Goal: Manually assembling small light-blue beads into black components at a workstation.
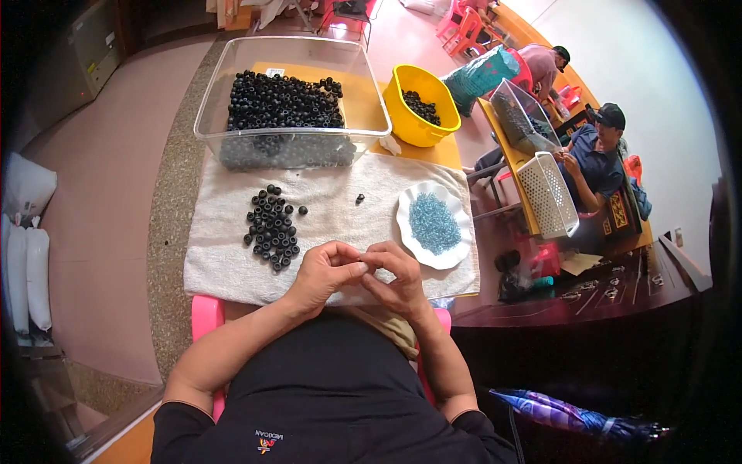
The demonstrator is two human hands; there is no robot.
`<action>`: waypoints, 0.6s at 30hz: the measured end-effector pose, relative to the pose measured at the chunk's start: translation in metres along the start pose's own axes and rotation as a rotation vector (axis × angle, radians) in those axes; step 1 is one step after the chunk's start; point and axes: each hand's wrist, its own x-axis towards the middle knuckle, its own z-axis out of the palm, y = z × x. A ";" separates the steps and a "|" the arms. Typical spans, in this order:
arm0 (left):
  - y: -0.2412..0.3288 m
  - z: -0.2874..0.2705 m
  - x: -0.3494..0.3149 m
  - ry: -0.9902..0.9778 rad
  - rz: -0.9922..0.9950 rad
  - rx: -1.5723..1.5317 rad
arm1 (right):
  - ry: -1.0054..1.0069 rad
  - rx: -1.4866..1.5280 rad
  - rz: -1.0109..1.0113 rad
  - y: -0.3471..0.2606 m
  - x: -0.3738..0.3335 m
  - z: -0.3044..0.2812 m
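My left hand [326,272] and my right hand [396,277] meet over the near edge of a white towel [340,178]. Thumbs and fingers of both are pinched together; whatever sits between the fingertips is too small or hidden to make out. Left of them lies a loose heap of black round beads [272,228] with holes. Two black pieces [360,199] lie alone beyond my fingers. To the right, a white wavy-rimmed plate [466,228] holds a pile of small light-blue clear pieces [434,223].
A clear plastic bin [209,104] full of black beads stands at the back, beside a yellow tub [421,138] with more. At right, a co-worker [591,162] sits by a white perforated basket [547,193]. A folded umbrella [572,414] lies at lower right.
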 end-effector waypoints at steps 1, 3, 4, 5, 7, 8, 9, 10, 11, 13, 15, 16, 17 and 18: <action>0.000 0.000 0.000 0.000 0.000 0.000 | 0.000 0.000 0.000 0.000 0.000 0.000; -0.001 -0.002 0.000 -0.020 0.003 0.010 | 0.005 0.001 -0.003 -0.001 0.000 0.000; -0.001 -0.002 0.001 -0.019 0.004 0.010 | 0.005 0.002 -0.003 0.001 0.000 0.000; -0.001 -0.001 0.000 -0.030 0.008 0.017 | 0.009 0.031 0.006 0.003 -0.001 0.001; 0.000 0.000 0.000 -0.040 0.012 0.025 | 0.013 0.062 0.016 0.004 -0.002 0.001; 0.002 0.002 0.000 -0.047 0.011 0.031 | 0.009 0.020 0.003 0.001 0.000 0.001; 0.004 0.002 0.000 -0.054 0.011 0.036 | 0.005 -0.022 -0.009 -0.001 0.001 0.000; 0.003 0.001 0.000 -0.053 0.011 0.037 | 0.005 -0.022 -0.010 0.000 0.001 0.000; 0.002 0.000 0.001 -0.055 0.006 0.041 | -0.008 -0.044 -0.023 0.002 0.000 -0.001; 0.002 0.000 0.001 -0.055 0.002 0.045 | -0.022 -0.066 -0.037 0.002 0.000 -0.002; 0.004 0.001 0.000 -0.029 -0.020 0.060 | -0.012 -0.033 0.006 0.000 0.000 -0.001; 0.004 0.000 0.000 -0.028 -0.019 0.060 | -0.013 -0.033 0.005 0.000 0.000 0.000; 0.004 -0.001 0.000 -0.016 -0.022 0.047 | -0.005 -0.020 0.020 -0.001 0.000 0.000; 0.003 -0.001 0.000 -0.004 -0.025 0.034 | 0.003 -0.008 0.035 -0.002 0.000 0.001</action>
